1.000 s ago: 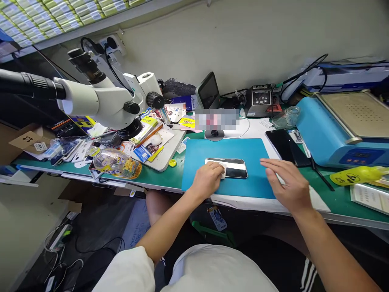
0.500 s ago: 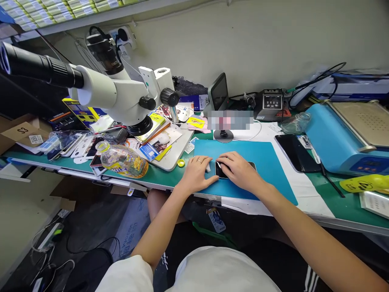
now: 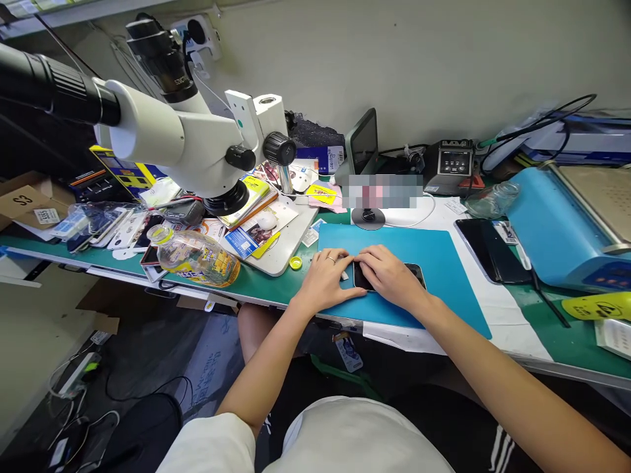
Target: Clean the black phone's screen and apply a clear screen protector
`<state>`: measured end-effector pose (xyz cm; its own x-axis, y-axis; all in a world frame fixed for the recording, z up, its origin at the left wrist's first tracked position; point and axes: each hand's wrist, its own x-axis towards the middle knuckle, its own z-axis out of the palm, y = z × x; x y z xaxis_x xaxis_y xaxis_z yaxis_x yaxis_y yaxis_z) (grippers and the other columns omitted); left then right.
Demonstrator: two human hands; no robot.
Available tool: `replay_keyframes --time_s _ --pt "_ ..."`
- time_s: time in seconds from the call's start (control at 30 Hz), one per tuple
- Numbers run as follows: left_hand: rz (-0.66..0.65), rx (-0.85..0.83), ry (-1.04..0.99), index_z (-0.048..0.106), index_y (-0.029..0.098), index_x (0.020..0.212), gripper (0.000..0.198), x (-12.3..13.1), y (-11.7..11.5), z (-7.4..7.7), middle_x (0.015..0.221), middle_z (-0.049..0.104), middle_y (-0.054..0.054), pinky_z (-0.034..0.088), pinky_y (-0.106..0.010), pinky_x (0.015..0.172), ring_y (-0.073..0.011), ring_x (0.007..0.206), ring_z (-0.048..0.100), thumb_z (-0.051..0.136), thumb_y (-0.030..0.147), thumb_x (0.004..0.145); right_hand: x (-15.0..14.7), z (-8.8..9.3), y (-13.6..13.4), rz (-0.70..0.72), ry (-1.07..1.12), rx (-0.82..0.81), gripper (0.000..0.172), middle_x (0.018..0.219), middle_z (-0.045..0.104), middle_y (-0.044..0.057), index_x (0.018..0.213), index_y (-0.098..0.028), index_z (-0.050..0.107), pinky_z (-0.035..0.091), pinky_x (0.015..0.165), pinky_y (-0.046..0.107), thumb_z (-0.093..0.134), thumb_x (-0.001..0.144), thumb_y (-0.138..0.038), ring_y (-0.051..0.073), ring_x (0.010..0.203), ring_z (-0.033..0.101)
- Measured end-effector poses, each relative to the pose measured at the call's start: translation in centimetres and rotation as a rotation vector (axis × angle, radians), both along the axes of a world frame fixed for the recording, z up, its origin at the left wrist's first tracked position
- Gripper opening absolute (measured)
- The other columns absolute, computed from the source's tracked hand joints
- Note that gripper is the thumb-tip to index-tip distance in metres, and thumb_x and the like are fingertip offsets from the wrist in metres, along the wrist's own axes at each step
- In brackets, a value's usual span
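A smartphone with a dark screen and pale frame lies flat on the blue mat. At its left end, my left hand has thumb and fingers on the two corners, gripping that end. A small pale piece shows beneath that palm; its kind is unclear. My right hand covers the middle of the phone, its fingers curled together toward the upper left corner, where they meet the left fingertips. What the right fingertips pinch there is hidden.
A microscope overhangs the left side of the bench. Near the mat are a plastic bottle on its side and a yellow cap. To the right lie another phone, a glass jar and a blue machine.
My left thumb has moved right onto the phone's near edge. The right fingers have drawn closer to the left fingertips. The camera view has shifted slightly.
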<state>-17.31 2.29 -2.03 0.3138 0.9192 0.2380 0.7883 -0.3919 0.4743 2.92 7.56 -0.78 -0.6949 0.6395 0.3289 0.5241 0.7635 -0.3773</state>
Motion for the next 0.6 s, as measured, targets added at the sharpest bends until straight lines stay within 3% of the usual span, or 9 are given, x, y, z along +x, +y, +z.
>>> replay_keyframes --time_s 0.6 --pt "-0.008 0.062 0.013 0.066 0.027 0.139 0.057 0.1 -0.6 -1.2 0.141 0.065 -0.01 0.051 -0.052 0.107 -0.0351 0.128 0.058 0.085 0.046 0.088 0.2 -1.1 -0.6 -0.017 -0.049 0.116 0.025 0.106 0.07 0.011 0.106 -0.019 0.068 0.056 0.087 0.041 0.044 0.104 -0.013 0.026 0.096 0.061"
